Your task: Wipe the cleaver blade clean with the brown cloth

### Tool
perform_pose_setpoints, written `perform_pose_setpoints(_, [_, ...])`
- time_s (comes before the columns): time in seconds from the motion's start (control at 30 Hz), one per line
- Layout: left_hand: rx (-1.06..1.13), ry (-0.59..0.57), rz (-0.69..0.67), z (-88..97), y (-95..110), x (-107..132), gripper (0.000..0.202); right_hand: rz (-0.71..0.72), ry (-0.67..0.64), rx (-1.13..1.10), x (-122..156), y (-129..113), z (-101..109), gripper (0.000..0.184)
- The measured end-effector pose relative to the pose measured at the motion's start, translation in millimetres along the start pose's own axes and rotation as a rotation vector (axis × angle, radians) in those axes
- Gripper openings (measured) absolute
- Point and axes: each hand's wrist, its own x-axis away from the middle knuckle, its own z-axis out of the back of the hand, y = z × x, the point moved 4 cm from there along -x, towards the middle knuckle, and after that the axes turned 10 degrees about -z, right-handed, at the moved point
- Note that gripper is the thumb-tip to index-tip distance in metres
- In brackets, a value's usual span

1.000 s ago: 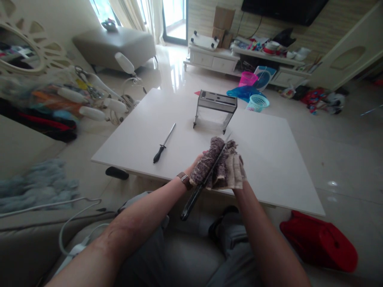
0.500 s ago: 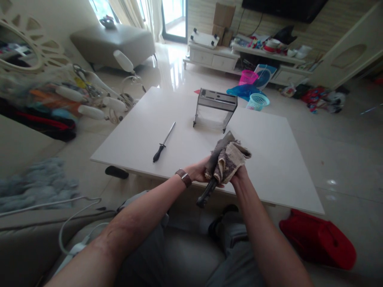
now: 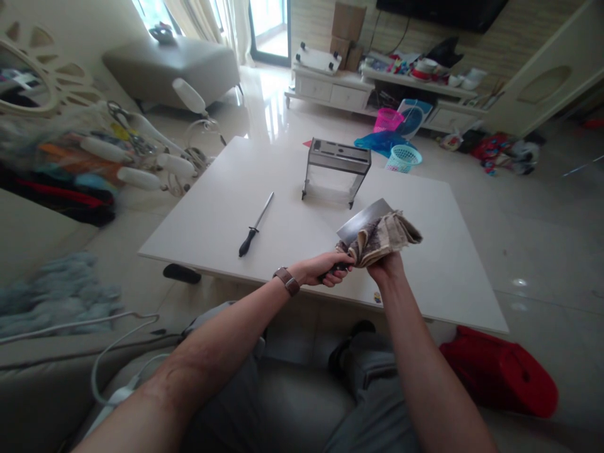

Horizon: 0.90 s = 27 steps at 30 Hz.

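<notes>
My left hand [image 3: 325, 268] is wrapped round the black handle of a cleaver [image 3: 363, 220], whose broad steel blade points away to the upper right. A folded brown patterned cloth [image 3: 389, 236] lies against the blade's near side and hides part of it. My right hand [image 3: 385, 267] holds this cloth from below, its fingers mostly hidden under the folds. On the white table [image 3: 202, 220] to the left lies a sharpening steel [image 3: 255, 226] with a black handle. A metal knife rack [image 3: 337, 160] stands on the table beyond the cleaver.
A red object [image 3: 500, 371] is beside the table's near right corner. Past the far edge are a light blue basket [image 3: 403, 157], a pink basket [image 3: 387, 119] and blue plastic [image 3: 372, 143]. A lamp with white shades [image 3: 139, 178] stands by the left edge.
My left hand has shifted from beneath the cloth-wrapped blade to the cleaver's handle. The blade has turned, showing its broad bright face, and my right hand has moved slightly right with the cloth.
</notes>
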Motion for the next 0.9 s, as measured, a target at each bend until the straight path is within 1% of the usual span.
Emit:
perform_pose_setpoints(0.07, [-0.030, 0.020, -0.029, -1.1, 3, 0, 0.033, -0.001, -0.026, -0.081, 2, 2, -4, 0.013])
perform_pose_setpoints(0.1, [-0.057, 0.024, -0.044, -1.6, 5, 0, 0.037, 0.000, -0.031, -0.116, 2, 4, -4, 0.015])
perform_pose_setpoints(0.2, [-0.171, 0.031, -0.102, -2.5, 7, 3, 0.040, -0.002, -0.006, -0.158, 1, 9, -2, 0.035])
perform_pose_setpoints(0.23, [-0.214, 0.034, -0.126, -2.5, 7, 4, 0.039, -0.005, 0.007, -0.153, 0, 11, -1, 0.039])
perform_pose_setpoints(0.33, [-0.346, 0.058, -0.175, -1.5, 6, 6, 0.035, -0.041, 0.034, -0.132, -3, 19, 3, 0.035])
perform_pose_setpoints(0.4, [-0.409, 0.067, -0.172, -1.2, 5, 7, 0.034, -0.066, 0.031, -0.132, -5, 22, 4, 0.031])
perform_pose_setpoints(0.47, [-0.440, 0.055, -0.160, -2.5, 8, 9, 0.035, -0.056, 0.030, -0.148, -6, 20, 6, 0.030])
perform_pose_setpoints(0.53, [-0.457, 0.018, -0.145, -5.2, 13, 12, 0.038, -0.010, 0.040, -0.181, -7, 12, 9, 0.029])
perform_pose_setpoints(0.6, [-0.497, -0.014, -0.118, -7.4, 18, 15, 0.045, 0.049, 0.057, -0.222, -7, -1, 15, 0.028])
perform_pose_setpoints(0.73, [-0.580, -0.008, -0.074, -6.3, 26, 23, 0.052, 0.150, 0.080, -0.291, -3, -33, 29, 0.018])
perform_pose_setpoints(0.83, [-0.562, -0.002, -0.081, -3.8, 27, 24, 0.053, 0.160, 0.052, -0.308, 5, -48, 31, 0.016])
perform_pose_setpoints(0.9, [-0.525, -0.001, -0.094, -2.8, 26, 23, 0.053, 0.137, 0.008, -0.293, 10, -49, 26, 0.018])
